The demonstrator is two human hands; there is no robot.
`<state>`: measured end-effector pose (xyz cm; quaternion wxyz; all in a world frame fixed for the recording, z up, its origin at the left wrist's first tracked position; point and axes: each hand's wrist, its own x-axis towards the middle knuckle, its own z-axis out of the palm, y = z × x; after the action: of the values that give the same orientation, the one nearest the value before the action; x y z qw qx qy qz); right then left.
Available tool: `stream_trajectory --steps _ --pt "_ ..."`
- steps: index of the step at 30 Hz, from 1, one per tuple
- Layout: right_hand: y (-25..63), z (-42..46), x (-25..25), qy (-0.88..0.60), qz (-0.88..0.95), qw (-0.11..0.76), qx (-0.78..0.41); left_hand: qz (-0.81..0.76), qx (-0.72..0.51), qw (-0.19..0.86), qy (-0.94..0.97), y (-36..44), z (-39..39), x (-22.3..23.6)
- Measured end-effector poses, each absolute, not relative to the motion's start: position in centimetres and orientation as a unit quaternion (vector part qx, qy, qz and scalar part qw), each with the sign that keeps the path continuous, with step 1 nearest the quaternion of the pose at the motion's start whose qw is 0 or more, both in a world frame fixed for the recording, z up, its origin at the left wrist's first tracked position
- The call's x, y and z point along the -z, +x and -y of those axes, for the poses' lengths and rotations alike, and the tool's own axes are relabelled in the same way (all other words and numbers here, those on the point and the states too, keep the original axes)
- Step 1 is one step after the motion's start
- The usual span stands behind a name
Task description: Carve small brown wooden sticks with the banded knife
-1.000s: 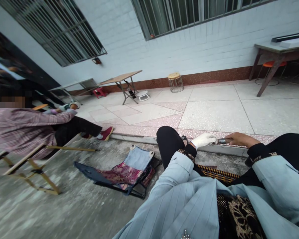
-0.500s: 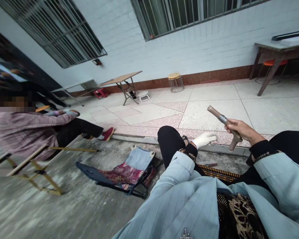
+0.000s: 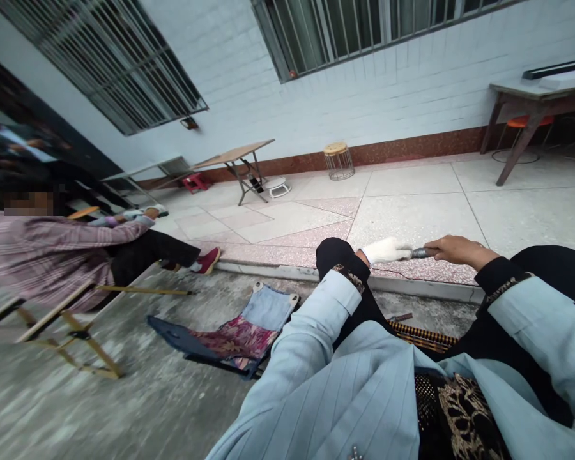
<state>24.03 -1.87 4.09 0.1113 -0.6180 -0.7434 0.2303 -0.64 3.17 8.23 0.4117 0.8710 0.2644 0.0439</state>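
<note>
My left hand (image 3: pixel 388 251), in a white knit glove, is closed round one end of a short wooden stick with a grey binding (image 3: pixel 420 253). The glove hides that end. My bare right hand (image 3: pixel 453 248) grips the other end from above, its fingers covering most of the wood. Between the two hands only the grey-bound part shows. Both hands are in front of my knees, over the raised tiled edge. Below them, between my legs, lies part of a black-and-yellow woven seat (image 3: pixel 424 335).
A low folding chair (image 3: pixel 234 338) stands on the concrete at left, beyond it a seated person in a plaid top (image 3: pixel 71 249). The tiled step (image 3: pixel 287 271) runs across in front. A wire stool (image 3: pixel 338 161), folding table (image 3: pixel 234 151) and desk (image 3: pixel 539 96) stand by the wall.
My right hand has turned the stick from upright and tilted to nearly level. The gloved left hand has moved to it and closed round its far end.
</note>
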Motion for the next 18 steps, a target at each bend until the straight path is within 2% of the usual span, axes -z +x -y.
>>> stream_trajectory --steps 2,4,6,8,10,11,12,15,18 --pt "24.4 2.2 -5.2 -0.516 0.797 0.072 -0.306 -0.266 -0.039 0.413 0.870 -1.3 -4.2 -9.3" --pt "25.1 2.5 -6.6 -0.429 0.808 0.086 -0.394 -0.273 -0.044 0.420 0.864 -1.8 -5.1 -9.9" --pt "25.6 2.7 -7.8 -0.446 0.764 0.165 -0.435 -0.280 -0.061 0.432 0.855 -2.1 -5.7 -9.9" --pt "25.7 2.6 -8.5 -0.473 0.698 0.291 -0.452 -0.284 -0.080 0.447 0.844 -1.9 -5.9 -9.5" --pt "25.3 2.2 -8.4 -0.479 0.630 0.432 -0.433 -0.285 -0.075 0.465 0.835 -1.5 -5.6 -8.8" --pt "25.0 1.9 -8.0 -0.504 0.604 0.465 -0.407 -0.285 -0.067 0.472 0.832 -1.3 -5.3 -8.4" --pt "24.7 1.7 -7.5 -0.539 0.589 0.471 -0.375 -0.285 -0.057 0.476 0.830 -1.1 -4.9 -8.1" --pt "24.2 0.9 -5.8 -0.659 0.599 0.370 -0.264 -0.287 -0.039 0.475 0.831 -1.0 -4.0 -7.7" --pt "24.7 0.6 -4.7 -0.700 0.618 0.292 -0.208 -0.291 -0.031 0.469 0.833 -1.2 -3.7 -8.1"
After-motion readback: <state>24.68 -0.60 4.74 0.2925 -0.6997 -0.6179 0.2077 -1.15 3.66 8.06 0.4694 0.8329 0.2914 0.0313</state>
